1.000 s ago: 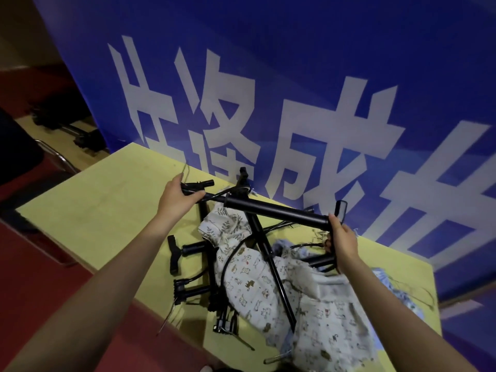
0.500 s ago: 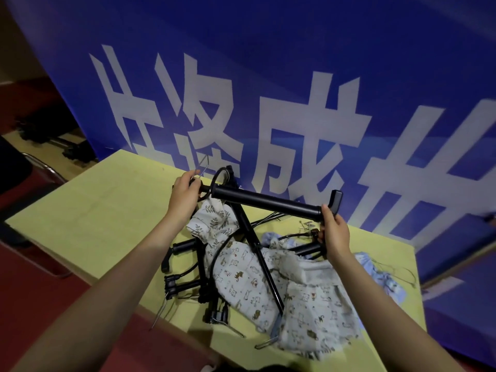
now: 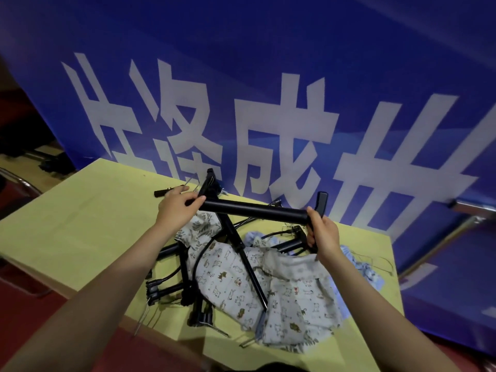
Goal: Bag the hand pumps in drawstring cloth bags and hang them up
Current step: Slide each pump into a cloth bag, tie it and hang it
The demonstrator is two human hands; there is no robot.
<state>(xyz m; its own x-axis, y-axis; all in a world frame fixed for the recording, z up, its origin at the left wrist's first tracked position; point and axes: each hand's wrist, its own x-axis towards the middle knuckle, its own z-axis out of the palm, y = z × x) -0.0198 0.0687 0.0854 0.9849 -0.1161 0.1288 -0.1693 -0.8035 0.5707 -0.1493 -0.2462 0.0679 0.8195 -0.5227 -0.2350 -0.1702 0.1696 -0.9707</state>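
I hold a black hand pump (image 3: 257,209) level above the table. My left hand (image 3: 177,208) grips its left end by the hose fitting. My right hand (image 3: 323,234) grips its T-handle at the right end. Below lie patterned drawstring cloth bags (image 3: 290,291) in a heap, and a blue cloth bag (image 3: 362,267) at the right. Several more black pumps (image 3: 174,285) lie tangled with hoses on the yellow table (image 3: 80,224), partly under the bags. One long thin pump rod (image 3: 244,259) crosses over the bags.
A blue banner (image 3: 268,76) with large white characters stands right behind the table. Thin wire hooks (image 3: 142,320) lie at the table's near edge. A metal chair frame (image 3: 440,245) is at the right, dark equipment (image 3: 45,159) on the floor at far left.
Both hands have kept their grip on the pump and lifted it slightly. The pump's left end fitting has swung upward, and the camera has shifted.
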